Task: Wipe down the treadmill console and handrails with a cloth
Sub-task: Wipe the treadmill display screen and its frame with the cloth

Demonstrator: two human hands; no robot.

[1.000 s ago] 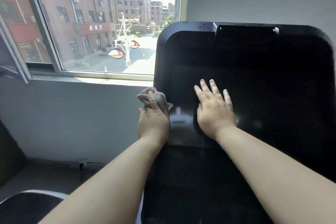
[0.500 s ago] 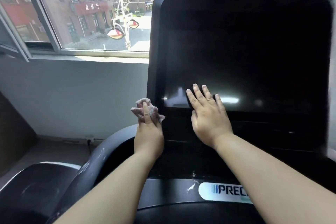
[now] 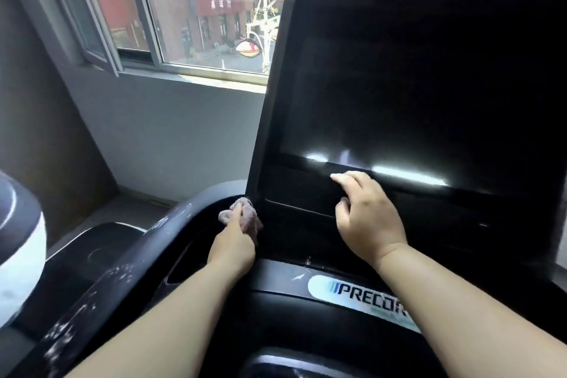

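The fingers (image 3: 235,219) of the left hand (image 3: 233,244) are curled round a bunched pink cloth (image 3: 247,212), pinching it into a wad and pressing it against the lower left corner of the console (image 3: 429,70), right where the dark frame meets the handrail (image 3: 122,279). The right hand (image 3: 369,221) holds nothing. Its forefinger (image 3: 340,177) reaches out to touch the bottom edge of the screen (image 3: 399,86), and the other fingers are loosely bent, resting on the panel below it near the centre of the frame.

Beyond the hands, the console fills the right half of the picture, tall and black, with streaks of glare along the foot of the screen. Below it, toward the lower right, sits a pale label (image 3: 362,294) with lettering, and a whitish smear (image 3: 298,276) lies just beside it. The handrail curves down into the lower left of the frame and is flecked with white specks. A window (image 3: 184,9) with brick buildings outside takes up the upper left.

As far as I can judge, the work is in the console stage, with the cloth at the frame's bottom corner. Whether the screen has been wiped cannot be told from the glare. The speckled handrail and the smear by the label look untouched, so a good share of the job seems left.
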